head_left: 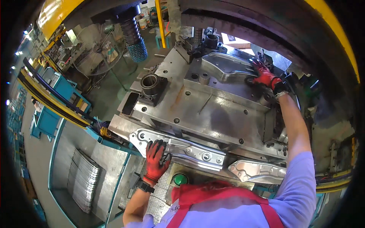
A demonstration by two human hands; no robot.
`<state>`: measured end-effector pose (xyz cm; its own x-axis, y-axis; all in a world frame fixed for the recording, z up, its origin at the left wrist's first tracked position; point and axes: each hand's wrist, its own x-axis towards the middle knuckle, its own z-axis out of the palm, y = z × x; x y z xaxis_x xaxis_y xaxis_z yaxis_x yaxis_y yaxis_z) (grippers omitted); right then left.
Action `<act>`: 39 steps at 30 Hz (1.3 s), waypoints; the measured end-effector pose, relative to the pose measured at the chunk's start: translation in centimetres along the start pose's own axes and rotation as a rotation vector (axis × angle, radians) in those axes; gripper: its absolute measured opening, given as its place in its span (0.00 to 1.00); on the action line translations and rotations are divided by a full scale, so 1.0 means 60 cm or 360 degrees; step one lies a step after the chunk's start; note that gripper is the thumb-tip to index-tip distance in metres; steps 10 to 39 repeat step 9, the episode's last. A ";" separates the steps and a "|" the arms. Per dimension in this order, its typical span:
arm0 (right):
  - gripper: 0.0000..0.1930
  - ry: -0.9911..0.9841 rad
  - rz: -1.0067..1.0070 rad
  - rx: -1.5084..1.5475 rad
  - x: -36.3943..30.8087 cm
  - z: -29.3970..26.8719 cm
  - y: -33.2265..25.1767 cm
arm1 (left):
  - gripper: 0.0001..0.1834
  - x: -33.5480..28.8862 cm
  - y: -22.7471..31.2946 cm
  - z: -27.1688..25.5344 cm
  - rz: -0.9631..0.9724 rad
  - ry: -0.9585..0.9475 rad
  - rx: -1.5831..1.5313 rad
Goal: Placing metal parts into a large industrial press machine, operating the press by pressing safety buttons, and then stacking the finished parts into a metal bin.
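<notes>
My left hand (155, 162), in a red glove with black fingertips, is at the near edge of a long silvery stamped metal part (188, 151). Its fingers bend over that part near the left end; the underside of the grip is hidden. The part lies along the front of a large steel die (213, 114). My right arm reaches far across the die. There my gloved right hand (265, 75) has its fingers stretched out at the right end of another stamped metal part (227, 64), which sits on the raised die block.
A third stamped part (258, 171) lies at the front right. Below my left hand is a green push button (180, 179). A blue-edged bin (110, 167) at the left holds a stack of metal parts (83, 178). The press's upper mass (243, 28) overhangs the die. A fan (97, 49) stands behind.
</notes>
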<state>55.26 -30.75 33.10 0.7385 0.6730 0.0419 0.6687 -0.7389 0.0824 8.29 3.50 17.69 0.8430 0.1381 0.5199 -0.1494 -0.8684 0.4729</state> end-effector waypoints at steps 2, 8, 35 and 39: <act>0.53 0.0030 0.0030 -0.0080 -0.003 0.014 -0.002 | 0.31 -0.003 0.001 0.001 -0.0028 -0.0029 -0.0014; 0.52 -0.0184 0.0288 -0.0187 -0.005 -0.007 -0.032 | 0.32 -0.025 -0.002 0.014 -0.0047 0.0108 -0.0044; 0.52 -0.0193 0.0290 -0.0189 -0.015 -0.006 -0.032 | 0.32 -0.033 0.004 0.013 -0.0051 0.0102 -0.0050; 0.52 -0.0193 0.0290 -0.0189 -0.015 -0.006 -0.032 | 0.32 -0.033 0.004 0.013 -0.0051 0.0102 -0.0050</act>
